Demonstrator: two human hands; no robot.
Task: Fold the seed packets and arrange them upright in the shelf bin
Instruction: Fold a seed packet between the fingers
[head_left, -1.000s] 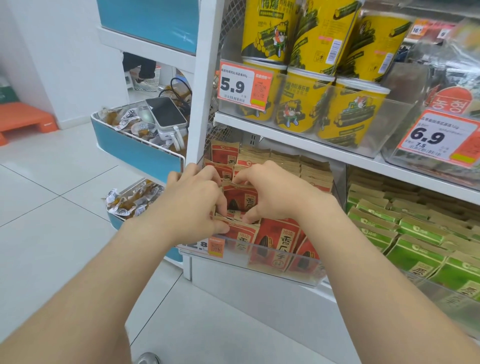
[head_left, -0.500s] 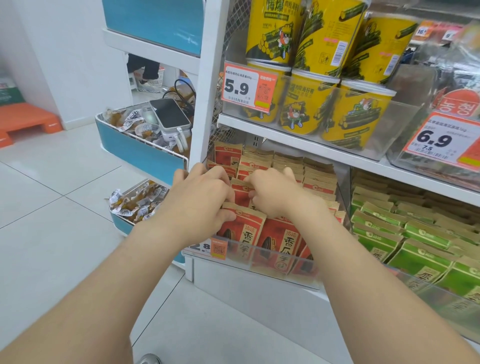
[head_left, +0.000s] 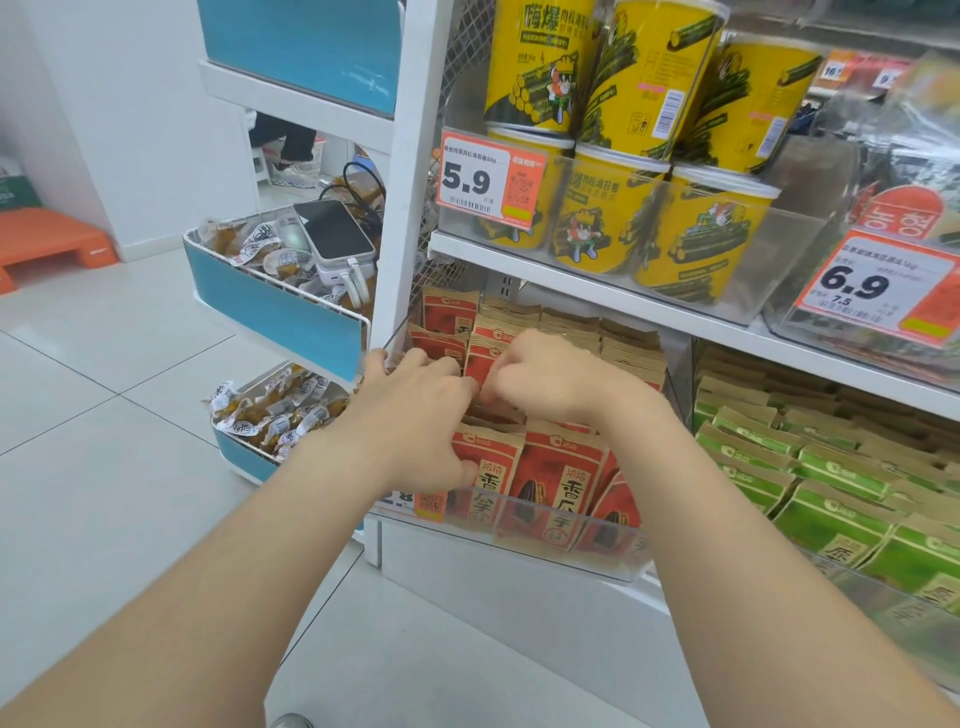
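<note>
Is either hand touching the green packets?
No, left hand and right hand are both among the red seed packets, beside the green packets.

Orange price tag (head_left: 491, 179) on the clear bin of yellow tubs: "5.9". Yellow tubs (head_left: 540, 62): "嗨爆" at top. Right-hand orange price tag (head_left: 872, 291): "6.9", with "7.5" smaller beneath. Red seed packets (head_left: 563, 488): "洽洽" above "香瓜子". Green packets (head_left: 841, 551): "原" legible. Tag on the lower bin (head_left: 415, 501): partly covered, ".8" readable. Finer print illegible.
</note>
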